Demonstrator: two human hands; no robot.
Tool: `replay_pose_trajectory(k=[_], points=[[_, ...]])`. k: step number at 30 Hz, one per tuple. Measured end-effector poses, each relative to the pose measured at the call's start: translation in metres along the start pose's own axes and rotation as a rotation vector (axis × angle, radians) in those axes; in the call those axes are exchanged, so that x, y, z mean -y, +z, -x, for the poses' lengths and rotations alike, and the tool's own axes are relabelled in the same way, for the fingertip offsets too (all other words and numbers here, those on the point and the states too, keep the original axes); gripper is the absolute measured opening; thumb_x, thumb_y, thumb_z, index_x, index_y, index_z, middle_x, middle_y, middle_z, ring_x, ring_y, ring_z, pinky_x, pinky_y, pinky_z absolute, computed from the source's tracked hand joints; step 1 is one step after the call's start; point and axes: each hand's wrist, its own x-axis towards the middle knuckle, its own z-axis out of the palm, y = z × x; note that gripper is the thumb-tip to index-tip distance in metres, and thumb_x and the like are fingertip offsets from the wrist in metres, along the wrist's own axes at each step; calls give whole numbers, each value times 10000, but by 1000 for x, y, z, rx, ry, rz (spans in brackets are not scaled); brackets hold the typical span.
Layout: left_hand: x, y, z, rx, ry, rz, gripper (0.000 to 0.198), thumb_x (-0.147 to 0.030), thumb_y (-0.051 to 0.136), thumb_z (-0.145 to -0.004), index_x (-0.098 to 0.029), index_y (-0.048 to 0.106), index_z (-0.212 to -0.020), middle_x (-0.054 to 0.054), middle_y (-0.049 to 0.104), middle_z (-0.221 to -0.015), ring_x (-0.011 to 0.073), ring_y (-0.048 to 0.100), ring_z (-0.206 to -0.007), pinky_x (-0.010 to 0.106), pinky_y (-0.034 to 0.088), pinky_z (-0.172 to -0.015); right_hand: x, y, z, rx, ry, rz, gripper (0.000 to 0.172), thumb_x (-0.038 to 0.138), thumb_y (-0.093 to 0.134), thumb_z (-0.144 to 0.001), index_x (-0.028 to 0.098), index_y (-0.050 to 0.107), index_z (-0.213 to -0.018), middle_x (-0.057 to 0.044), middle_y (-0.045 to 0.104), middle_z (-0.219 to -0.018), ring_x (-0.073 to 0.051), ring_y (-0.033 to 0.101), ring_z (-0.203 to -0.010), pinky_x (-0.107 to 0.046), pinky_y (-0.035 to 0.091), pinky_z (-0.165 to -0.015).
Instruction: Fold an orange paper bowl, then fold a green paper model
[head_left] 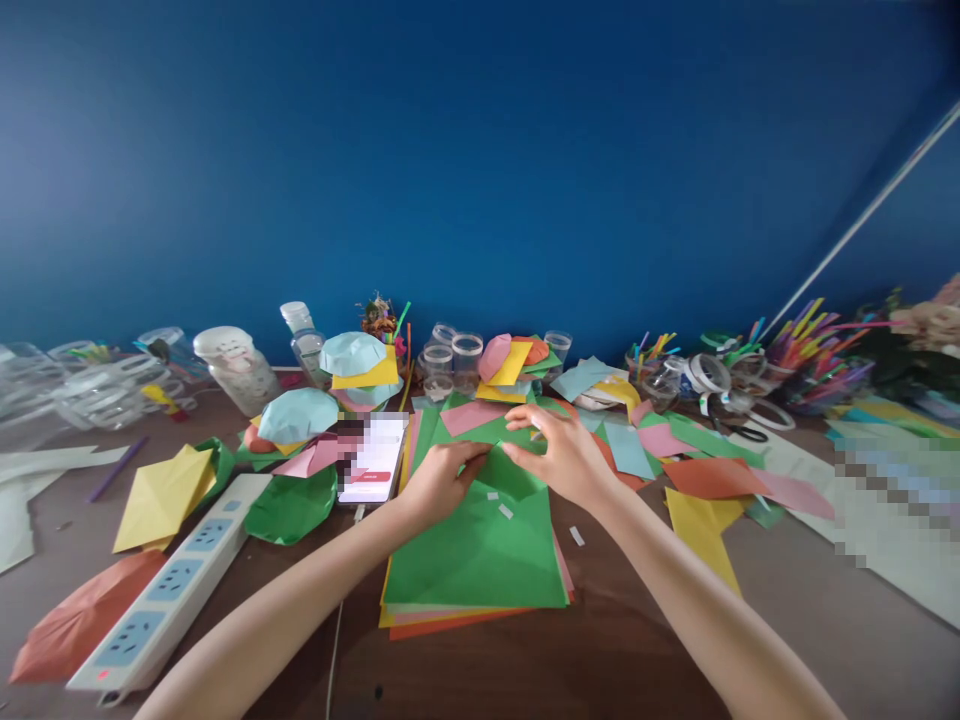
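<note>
My left hand (442, 485) pinches the edge of a small green paper piece (520, 478), its thumb and forefinger pressed together. The piece's exact shape is hard to make out, as it blends into the green sheet (472, 560) beneath it. Just to the right, my right hand (566, 458) has its thumb and fingers apart, close to that piece. A tiny white spot shows by its fingertips, too small to name. Small white paper strips (505, 511) lie on the green sheet, which tops a stack of coloured sheets. Another white strip (576, 536) rests on the table.
A phone (373, 455) and a white power strip (176, 590) lie to the left, among folded paper shapes (291, 505). Clear cups (466, 360) stand along the blue wall. Cut paper pieces (716, 478), black-handled scissors (746, 433) and tape rolls (709, 374) are on the right.
</note>
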Motion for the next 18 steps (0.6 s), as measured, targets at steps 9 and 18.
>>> replay_pose_trajectory(k=[9, 18], points=[[3, 4, -3, 8, 43, 35, 319, -106, 430, -862, -199, 609, -1110, 45, 668, -881, 154, 608, -818, 241, 451, -718, -11, 12, -2, 82, 64, -238, 232, 203, 601, -748, 252, 574, -973, 15, 693, -866, -162, 648, -839, -270, 468, -770], [2, -1, -3, 0, -56, 47, 217, -251, 483, -864, -192, 666, -964, 17, 686, -827, 135, 604, -716, 211, 425, -642, -14, 11, -2, 38, 122, -317, 211, 219, 598, -740, 239, 593, -950, -8, 686, -864, -173, 649, -844, -283, 483, -760]])
